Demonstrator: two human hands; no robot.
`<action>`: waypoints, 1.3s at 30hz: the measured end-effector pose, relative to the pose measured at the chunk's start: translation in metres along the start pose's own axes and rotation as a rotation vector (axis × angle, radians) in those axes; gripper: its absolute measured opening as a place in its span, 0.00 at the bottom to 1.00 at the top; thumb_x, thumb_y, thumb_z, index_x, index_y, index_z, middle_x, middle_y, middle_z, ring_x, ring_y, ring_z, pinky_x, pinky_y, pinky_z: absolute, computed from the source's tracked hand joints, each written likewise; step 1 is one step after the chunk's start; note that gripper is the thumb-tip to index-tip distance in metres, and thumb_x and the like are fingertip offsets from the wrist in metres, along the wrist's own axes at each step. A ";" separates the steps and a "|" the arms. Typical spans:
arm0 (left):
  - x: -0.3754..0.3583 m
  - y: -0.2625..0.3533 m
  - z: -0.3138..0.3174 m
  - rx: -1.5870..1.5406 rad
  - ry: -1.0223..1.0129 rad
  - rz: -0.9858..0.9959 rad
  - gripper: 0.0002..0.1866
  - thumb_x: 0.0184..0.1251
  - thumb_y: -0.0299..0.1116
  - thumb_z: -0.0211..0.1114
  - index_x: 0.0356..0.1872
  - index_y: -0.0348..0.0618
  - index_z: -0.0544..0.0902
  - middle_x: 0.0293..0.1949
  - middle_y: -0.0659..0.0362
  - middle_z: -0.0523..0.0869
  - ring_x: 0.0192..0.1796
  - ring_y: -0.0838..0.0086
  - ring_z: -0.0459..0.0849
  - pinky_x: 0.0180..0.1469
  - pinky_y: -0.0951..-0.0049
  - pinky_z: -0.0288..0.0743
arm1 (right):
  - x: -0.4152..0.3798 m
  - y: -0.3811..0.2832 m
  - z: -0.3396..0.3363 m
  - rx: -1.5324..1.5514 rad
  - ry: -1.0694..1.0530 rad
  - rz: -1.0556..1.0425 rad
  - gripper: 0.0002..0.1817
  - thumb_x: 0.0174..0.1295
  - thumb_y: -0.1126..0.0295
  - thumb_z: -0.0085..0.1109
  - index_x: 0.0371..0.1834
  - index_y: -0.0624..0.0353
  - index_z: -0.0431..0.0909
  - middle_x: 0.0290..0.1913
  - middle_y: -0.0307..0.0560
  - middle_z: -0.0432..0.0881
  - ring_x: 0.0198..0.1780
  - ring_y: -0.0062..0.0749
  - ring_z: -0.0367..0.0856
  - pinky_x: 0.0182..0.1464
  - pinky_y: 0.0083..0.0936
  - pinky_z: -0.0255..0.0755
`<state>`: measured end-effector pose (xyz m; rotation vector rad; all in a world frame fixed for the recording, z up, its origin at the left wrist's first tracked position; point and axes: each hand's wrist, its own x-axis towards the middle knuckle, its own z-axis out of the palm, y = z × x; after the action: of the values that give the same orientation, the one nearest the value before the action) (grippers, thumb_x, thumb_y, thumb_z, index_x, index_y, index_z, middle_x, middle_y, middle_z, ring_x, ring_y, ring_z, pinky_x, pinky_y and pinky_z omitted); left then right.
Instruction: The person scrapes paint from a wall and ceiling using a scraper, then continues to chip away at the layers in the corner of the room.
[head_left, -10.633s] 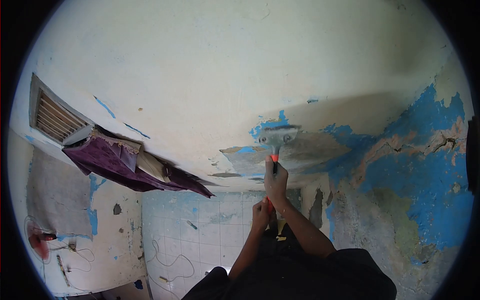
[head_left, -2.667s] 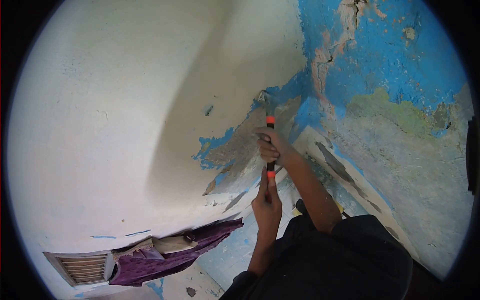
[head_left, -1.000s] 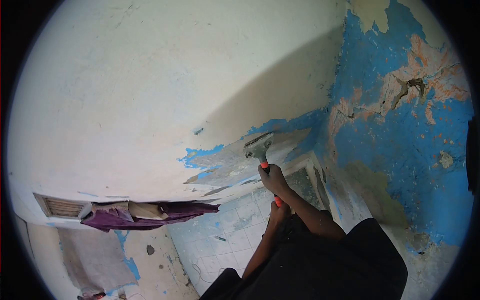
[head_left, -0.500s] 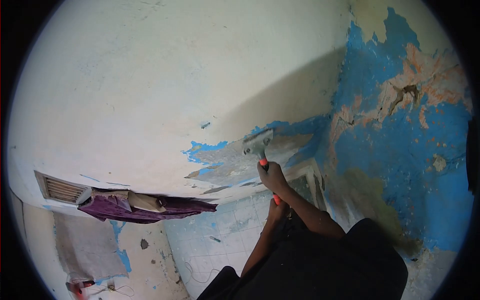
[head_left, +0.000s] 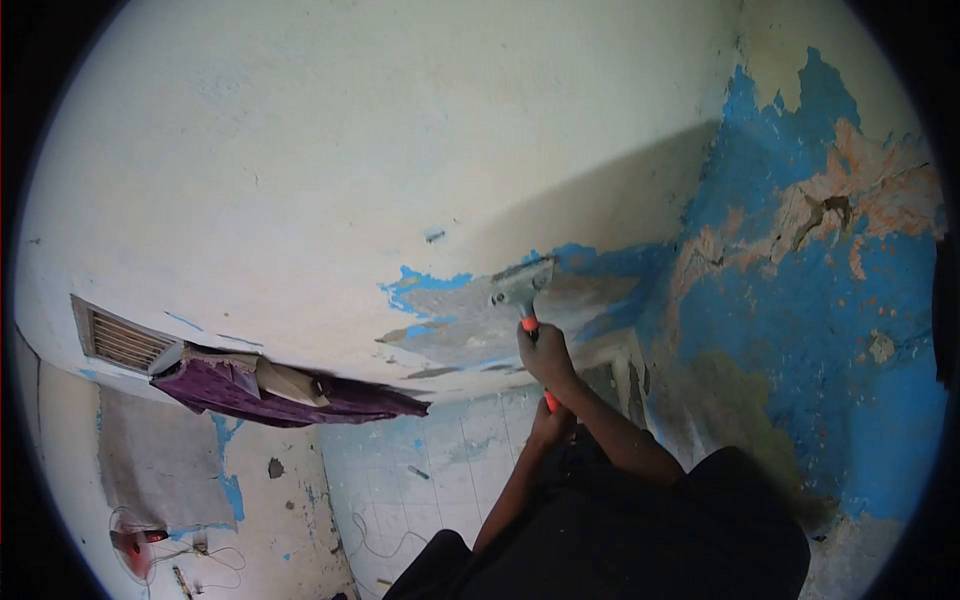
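Both hands grip a long-handled wall scraper (head_left: 519, 290) with a wide metal head and a red and black handle. My right hand (head_left: 545, 355) is wrapped round the upper handle, just below the head. Lower down, my left hand (head_left: 552, 425) is closed round the handle's end, close to my dark clothing. The scraper's blade edge lies at the white wall (head_left: 400, 150), by the border between pale paint and a stripped grey patch (head_left: 455, 325). Blue paint (head_left: 430, 288) shows in ragged strips along that border.
A corner leads to a blue wall (head_left: 800, 320) with exposed, cracked plaster on the right. A purple curtain (head_left: 290, 395) hangs below a slatted vent (head_left: 125, 335) at left. Below are a tiled floor (head_left: 440, 480) with a loose cable and a fan (head_left: 132, 545).
The view has tilted slightly, so the wall and curtain sit differently in it. Both hands keep their grip, and the scraper head stays at the paint's edge with little visible shift.
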<state>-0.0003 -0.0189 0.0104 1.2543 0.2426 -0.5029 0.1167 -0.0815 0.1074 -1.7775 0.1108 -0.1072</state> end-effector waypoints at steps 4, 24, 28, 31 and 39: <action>0.003 -0.014 -0.001 -0.036 0.020 -0.046 0.08 0.66 0.36 0.57 0.35 0.42 0.73 0.20 0.65 0.75 0.17 0.80 0.72 0.18 0.76 0.63 | -0.011 0.046 0.018 -0.129 0.092 -0.071 0.18 0.63 0.64 0.56 0.20 0.69 0.73 0.19 0.65 0.75 0.30 0.60 0.80 0.27 0.43 0.67; -0.025 0.031 0.002 0.029 0.060 0.004 0.10 0.66 0.37 0.58 0.36 0.40 0.73 0.21 0.63 0.75 0.19 0.78 0.74 0.19 0.74 0.65 | -0.011 -0.016 0.015 -0.011 -0.058 -0.010 0.19 0.63 0.65 0.56 0.19 0.69 0.73 0.15 0.62 0.73 0.24 0.60 0.79 0.26 0.41 0.66; -0.012 -0.014 -0.012 -0.066 0.011 0.078 0.09 0.65 0.35 0.57 0.39 0.39 0.74 0.22 0.62 0.76 0.19 0.78 0.74 0.20 0.75 0.66 | -0.015 0.006 0.019 -0.029 -0.076 -0.009 0.19 0.64 0.65 0.56 0.18 0.69 0.72 0.15 0.62 0.72 0.22 0.57 0.79 0.25 0.40 0.66; -0.007 0.002 -0.020 -0.022 0.009 0.031 0.10 0.65 0.33 0.58 0.41 0.38 0.74 0.24 0.61 0.78 0.21 0.78 0.75 0.21 0.75 0.68 | -0.010 -0.007 0.022 -0.013 -0.069 -0.039 0.20 0.64 0.65 0.56 0.18 0.69 0.72 0.14 0.61 0.72 0.22 0.55 0.79 0.25 0.40 0.66; -0.016 -0.003 -0.008 -0.146 0.065 0.163 0.12 0.65 0.33 0.59 0.44 0.37 0.75 0.29 0.63 0.80 0.27 0.81 0.77 0.26 0.79 0.69 | -0.014 -0.002 0.028 -0.028 -0.088 -0.009 0.21 0.64 0.64 0.56 0.18 0.70 0.71 0.14 0.62 0.71 0.22 0.57 0.80 0.24 0.39 0.65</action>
<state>-0.0151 -0.0085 0.0122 1.1384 0.2253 -0.2991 0.1063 -0.0523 0.1034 -1.8081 0.0406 -0.0342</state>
